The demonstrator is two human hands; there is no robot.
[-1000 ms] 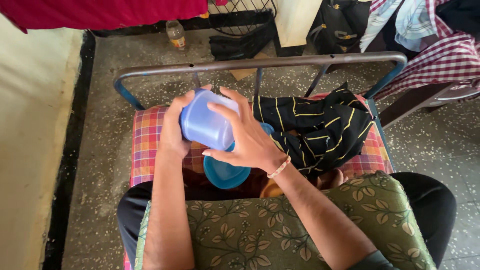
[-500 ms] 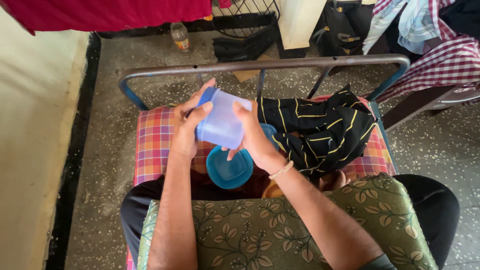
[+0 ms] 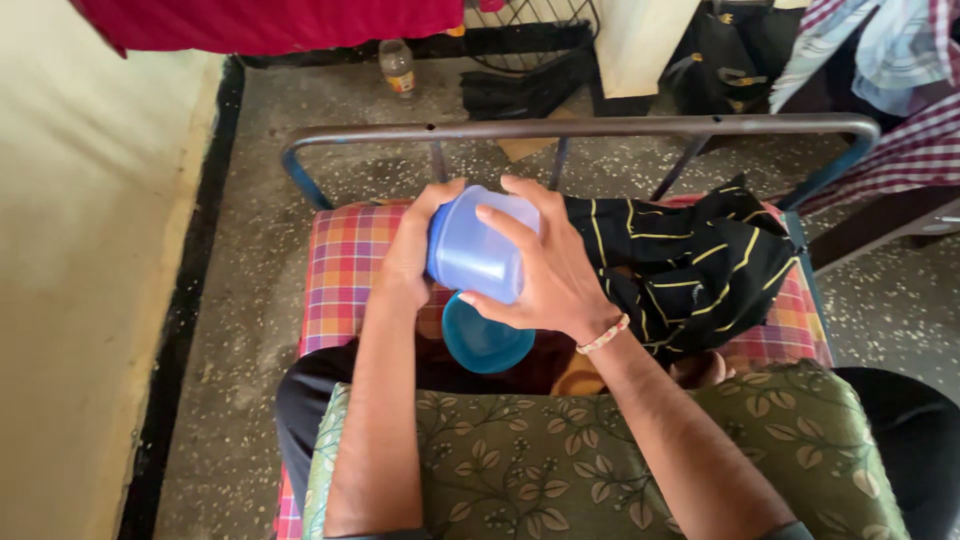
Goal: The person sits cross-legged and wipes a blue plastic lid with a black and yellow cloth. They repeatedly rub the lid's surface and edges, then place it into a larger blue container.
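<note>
Left hand (image 3: pixel 412 262) and right hand (image 3: pixel 545 275) both wrap 1 pale blue plastic container (image 3: pixel 478 250), frame centre, contents not visible. 1 blue lid (image 3: pixel 485 342) lies just below, empty. 1 black striped cloth (image 3: pixel 690 270) lies right; 1 bottle (image 3: pixel 398 68) stands upper left

blue lid (image 3: pixel 487 340): upper part hidden behind container (image 3: pixel 480 250) | fan (image 3: pixel 530 30): cut by top edge
</note>
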